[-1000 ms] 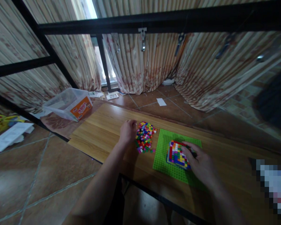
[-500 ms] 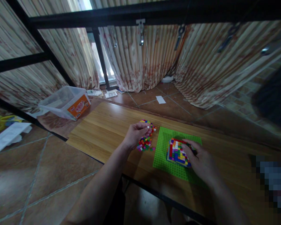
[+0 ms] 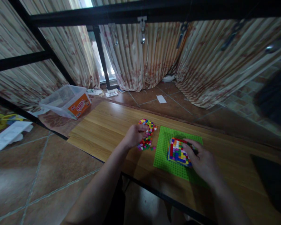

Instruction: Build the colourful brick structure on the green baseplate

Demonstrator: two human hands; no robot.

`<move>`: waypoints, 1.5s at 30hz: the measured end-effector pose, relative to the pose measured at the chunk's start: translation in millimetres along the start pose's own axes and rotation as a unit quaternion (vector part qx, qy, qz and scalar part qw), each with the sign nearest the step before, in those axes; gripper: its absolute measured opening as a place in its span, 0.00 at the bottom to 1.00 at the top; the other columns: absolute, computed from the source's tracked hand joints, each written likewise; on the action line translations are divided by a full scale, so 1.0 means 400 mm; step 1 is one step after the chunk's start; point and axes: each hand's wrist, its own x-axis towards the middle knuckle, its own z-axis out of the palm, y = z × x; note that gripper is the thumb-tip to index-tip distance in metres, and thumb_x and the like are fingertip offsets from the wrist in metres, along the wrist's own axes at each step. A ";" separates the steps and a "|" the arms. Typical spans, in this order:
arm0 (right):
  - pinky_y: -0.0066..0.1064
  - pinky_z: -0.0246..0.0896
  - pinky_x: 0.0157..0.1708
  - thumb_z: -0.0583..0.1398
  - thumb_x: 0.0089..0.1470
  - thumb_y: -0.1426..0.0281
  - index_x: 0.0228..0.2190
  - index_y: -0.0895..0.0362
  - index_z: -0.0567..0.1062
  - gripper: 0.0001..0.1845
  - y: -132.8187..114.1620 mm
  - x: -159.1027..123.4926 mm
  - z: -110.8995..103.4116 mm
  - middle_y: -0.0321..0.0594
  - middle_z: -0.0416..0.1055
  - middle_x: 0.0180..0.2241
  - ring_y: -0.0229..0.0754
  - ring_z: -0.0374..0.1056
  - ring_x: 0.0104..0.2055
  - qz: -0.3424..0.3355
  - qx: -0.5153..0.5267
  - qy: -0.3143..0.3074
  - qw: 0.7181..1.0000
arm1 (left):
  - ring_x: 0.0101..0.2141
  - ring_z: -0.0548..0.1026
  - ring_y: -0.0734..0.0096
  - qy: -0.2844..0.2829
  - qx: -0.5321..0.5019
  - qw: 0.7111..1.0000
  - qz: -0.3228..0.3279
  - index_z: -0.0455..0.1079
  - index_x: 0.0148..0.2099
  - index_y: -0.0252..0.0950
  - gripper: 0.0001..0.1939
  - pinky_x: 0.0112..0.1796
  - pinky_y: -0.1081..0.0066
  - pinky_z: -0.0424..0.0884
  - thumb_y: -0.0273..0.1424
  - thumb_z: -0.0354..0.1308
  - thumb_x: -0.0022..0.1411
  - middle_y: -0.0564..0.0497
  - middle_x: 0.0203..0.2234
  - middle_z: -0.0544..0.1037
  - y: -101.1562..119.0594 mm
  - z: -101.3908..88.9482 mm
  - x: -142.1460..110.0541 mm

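Above the pile of small coloured bricks [image 3: 145, 144] is my left hand [image 3: 134, 136], its thumb and fingertips pinched on a tiny white brick [image 3: 147, 131]. A green studded baseplate [image 3: 161, 147] lies on the wooden table to the right of the pile. On it sits a squarish multicoloured brick build [image 3: 178, 153], with a red strip along its left and far sides. My right hand [image 3: 202, 159] grips the build's right side, thumb on top and fingers at the far edge. That hand hides the build's right part.
The wooden table [image 3: 103, 122] has a dark flat object [image 3: 269, 181] at its right end. A clear plastic bin [image 3: 61, 101] with an orange label stands on the floor beyond the table's left end. Papers [image 3: 161, 99] lie on the tiles, and curtains [image 3: 154, 59] hang behind a dark metal bar.
My left hand has shifted slightly left and down, with its fingers curled further in. The right hand stays on the build. The view has moved a little.
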 end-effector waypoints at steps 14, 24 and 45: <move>0.38 0.69 0.37 0.54 0.56 0.46 0.48 0.54 0.77 0.31 0.006 0.001 0.001 0.46 0.78 0.42 0.48 0.75 0.38 0.011 -0.003 -0.005 1.000 | 0.30 0.78 0.69 0.014 0.117 0.990 0.073 0.80 0.35 0.31 0.16 0.34 0.73 0.75 0.16 0.56 0.46 0.48 0.29 0.83 -0.031 -0.015 0.017; 0.37 0.68 0.38 0.53 0.57 0.46 0.48 0.53 0.77 0.30 0.011 -0.001 0.002 0.45 0.78 0.41 0.48 0.74 0.38 -0.011 -0.017 0.005 1.000 | 0.34 0.79 0.67 0.005 0.154 0.984 0.088 0.80 0.37 0.32 0.18 0.37 0.72 0.75 0.15 0.53 0.46 0.48 0.30 0.83 -0.028 -0.017 0.016; 0.37 0.68 0.35 0.53 0.55 0.45 0.48 0.54 0.78 0.32 0.003 0.000 -0.001 0.46 0.78 0.39 0.48 0.74 0.36 0.016 -0.011 -0.001 1.000 | 0.23 0.71 0.77 0.035 -0.001 0.998 0.052 0.72 0.35 0.30 0.05 0.26 0.78 0.68 0.25 0.56 0.58 0.56 0.21 0.73 0.017 -0.018 0.000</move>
